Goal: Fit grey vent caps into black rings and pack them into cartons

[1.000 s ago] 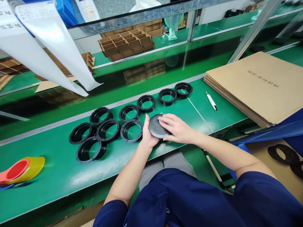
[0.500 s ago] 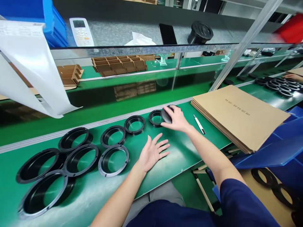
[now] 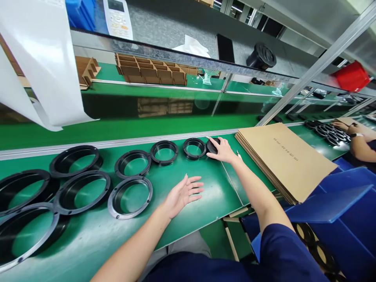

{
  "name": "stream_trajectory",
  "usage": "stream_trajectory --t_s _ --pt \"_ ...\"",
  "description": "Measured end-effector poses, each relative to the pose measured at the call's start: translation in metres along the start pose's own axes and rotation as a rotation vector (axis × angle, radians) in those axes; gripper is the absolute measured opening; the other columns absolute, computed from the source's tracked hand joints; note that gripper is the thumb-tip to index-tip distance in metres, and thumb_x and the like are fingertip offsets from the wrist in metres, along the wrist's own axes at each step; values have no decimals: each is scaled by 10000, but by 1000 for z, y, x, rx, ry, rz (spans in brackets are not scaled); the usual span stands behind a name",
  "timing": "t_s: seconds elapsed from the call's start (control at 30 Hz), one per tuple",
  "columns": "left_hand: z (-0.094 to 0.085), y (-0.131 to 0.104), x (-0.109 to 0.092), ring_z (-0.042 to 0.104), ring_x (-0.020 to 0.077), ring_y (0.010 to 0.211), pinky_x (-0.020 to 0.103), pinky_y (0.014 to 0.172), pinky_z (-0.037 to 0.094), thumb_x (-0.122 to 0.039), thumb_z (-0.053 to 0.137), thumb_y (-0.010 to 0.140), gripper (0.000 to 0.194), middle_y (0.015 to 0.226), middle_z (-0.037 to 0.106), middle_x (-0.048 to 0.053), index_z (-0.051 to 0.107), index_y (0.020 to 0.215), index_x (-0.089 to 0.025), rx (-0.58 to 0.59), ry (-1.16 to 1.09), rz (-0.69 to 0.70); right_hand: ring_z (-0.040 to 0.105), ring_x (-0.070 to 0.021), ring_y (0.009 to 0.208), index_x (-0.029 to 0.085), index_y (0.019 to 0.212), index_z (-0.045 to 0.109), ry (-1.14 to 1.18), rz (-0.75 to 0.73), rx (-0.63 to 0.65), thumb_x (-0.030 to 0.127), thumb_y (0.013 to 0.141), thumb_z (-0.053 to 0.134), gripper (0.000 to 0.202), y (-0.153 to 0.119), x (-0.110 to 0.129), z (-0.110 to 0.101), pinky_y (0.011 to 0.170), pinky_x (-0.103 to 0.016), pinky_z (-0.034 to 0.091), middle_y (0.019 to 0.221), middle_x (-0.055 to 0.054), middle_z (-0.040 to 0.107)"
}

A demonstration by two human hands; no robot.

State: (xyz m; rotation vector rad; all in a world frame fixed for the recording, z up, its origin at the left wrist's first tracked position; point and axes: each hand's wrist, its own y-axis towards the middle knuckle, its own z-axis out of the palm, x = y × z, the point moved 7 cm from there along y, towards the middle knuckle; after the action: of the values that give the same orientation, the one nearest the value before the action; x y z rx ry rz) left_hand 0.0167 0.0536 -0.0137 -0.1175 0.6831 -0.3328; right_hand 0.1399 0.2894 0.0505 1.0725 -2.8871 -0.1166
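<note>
Green smooth-topped counter (image 3: 211, 196): only the head view here, so going off that.
Dark flat round disc (image 3: 212, 148): it's at the far right end of the ring row, partly covered by fingers. A second ago it was between both hands close to the body, so that's the big change.
Right-hand grip (image 3: 221, 150): part-open across the disc, thumb on one side, fingers on the other. Can't tell if it's actually holding on or just resting/pressing.
Left-hand grip (image 3: 181, 196): off the disc now, fingers loosely spread, nothing in it.
Black flanged plastic ring (image 3: 194, 142): just beside the disc, hollow middle showing, same as the other seven I can count.
Disc's spot: imo the two-handed handling is over and it's down to one-handed placing. Whatever's underneath is hidden, so no clue if it's seated.
</note>
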Motion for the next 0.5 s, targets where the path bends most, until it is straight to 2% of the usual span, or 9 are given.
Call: stream_trajectory --t_s 0.17,0.23,0.3,0.37,0.47,0.5 --pt "-3 5 0 646 289 1149 405 967 535 -587 506 1012 568 1299 644 191 634 1333 -138 -9 16 8 285 -475 1443 246 1653 276 -39 -65 -18 739 942 530 902 -89 40 8 1117 -622 345 1613 -238 267" --pt "-4 8 3 649 289 1147 412 960 547 -573 502 1017 546 1279 653 183 644 1319 -141 -26 30 -3 252 -478 1473 238 1656 265 -49 -96 6 736 949 517 901 -115 60 8 1137 -621 326 1645 -238 221" --pt "-7 11 5 661 282 1120 419 943 561 -542 488 1030 507 1256 663 174 653 1297 -144 -43 38 0 201 -477 1507 225 1655 270 -67 -99 41 710 970 501 871 -125 71 -1 1167 -636 278 1674 -230 176" --pt "-10 13 6 681 267 1068 405 913 576 -502 488 1039 460 1211 675 161 662 1268 -143 -72 38 26 132 -448 1545 189 1657 256 -75 -93 8 656 1020 420 807 -123 74 -23 1200 -646 212 1696 -215 130" --pt "-18 13 4 705 234 968 350 849 588 -440 509 1043 384 1080 696 136 677 1196 -130 -146 27 86 18 -359 1584 134 1670 154 -49 -47 -228 562 1075 258 740 -114 71 -64 1247 -601 132 1718 -168 67" --pt "-21 12 3 708 220 933 330 826 587 -420 516 1043 363 1031 697 126 680 1172 -124 -171 22 109 -3 -337 1588 118 1670 132 -36 -20 -296 540 1080 227 732 -112 70 -71 1257 -582 117 1720 -156 63"
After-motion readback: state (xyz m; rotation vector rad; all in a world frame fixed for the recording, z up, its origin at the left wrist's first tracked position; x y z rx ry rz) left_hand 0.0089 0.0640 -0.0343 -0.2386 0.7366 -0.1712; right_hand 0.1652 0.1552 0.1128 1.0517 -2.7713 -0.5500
